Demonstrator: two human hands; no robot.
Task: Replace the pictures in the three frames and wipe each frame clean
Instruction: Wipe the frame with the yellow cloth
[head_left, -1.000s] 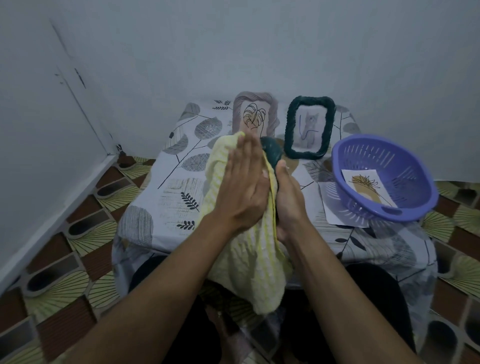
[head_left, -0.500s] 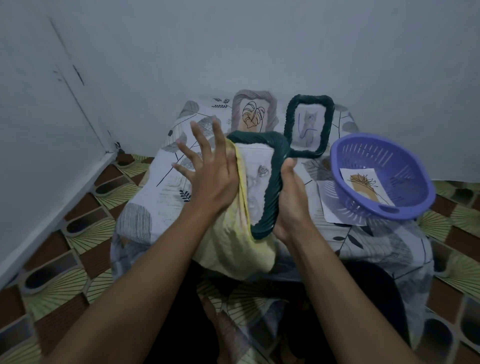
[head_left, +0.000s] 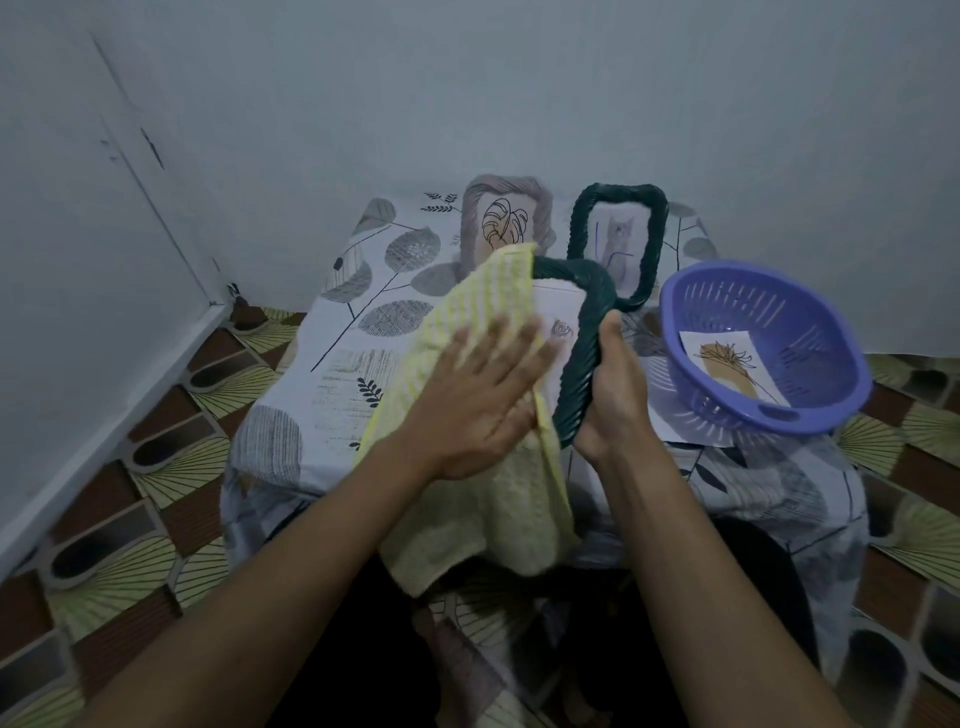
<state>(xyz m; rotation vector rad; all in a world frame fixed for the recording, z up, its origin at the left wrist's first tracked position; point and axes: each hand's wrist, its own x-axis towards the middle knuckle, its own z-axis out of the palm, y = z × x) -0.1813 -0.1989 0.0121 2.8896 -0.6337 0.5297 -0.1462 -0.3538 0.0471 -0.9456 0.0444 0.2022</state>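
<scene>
I'm mid-wipe: right hand (head_left: 613, 395) grips the green frame (head_left: 582, 358) just left of the purple basket (head_left: 675, 291), left hand (head_left: 483, 395) presses the yellow cloth (head_left: 483, 291) on it, fingers spread; next, I'd sweep its rim.

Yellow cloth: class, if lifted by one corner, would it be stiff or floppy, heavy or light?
Probably floppy: the yellow cloth drapes in soft folds below the left hand. Likely light: a flat palm holds it against the green frame.

Ribbed cloth (head_left: 488, 296), woven green frame (head_left: 577, 371) (matt, the held one), plastic basket (head_left: 836, 332)
</scene>
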